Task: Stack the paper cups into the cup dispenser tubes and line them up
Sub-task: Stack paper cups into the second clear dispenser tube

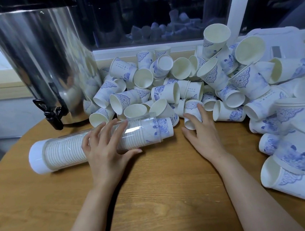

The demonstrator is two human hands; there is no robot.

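A clear dispenser tube (65, 151) with a white end cap lies on its side on the wooden table (156, 198), packed with nested paper cups; the last cup sticks out of its open right end. My left hand (106, 147) grips the tube around its middle, thumb below and fingers over the top. My right hand (199, 129) holds a single white paper cup with blue print (191, 112) at the near edge of the pile, fingers curled around it. A large heap of loose paper cups (173, 83) covers the back and right of the table.
A tall steel drinks urn (44, 66) with a black tap stands at the back left. A dark window runs behind the pile. A white plastic container (278, 41) sits behind the cups at the right. Stacked cups (301, 157) crowd the right edge.
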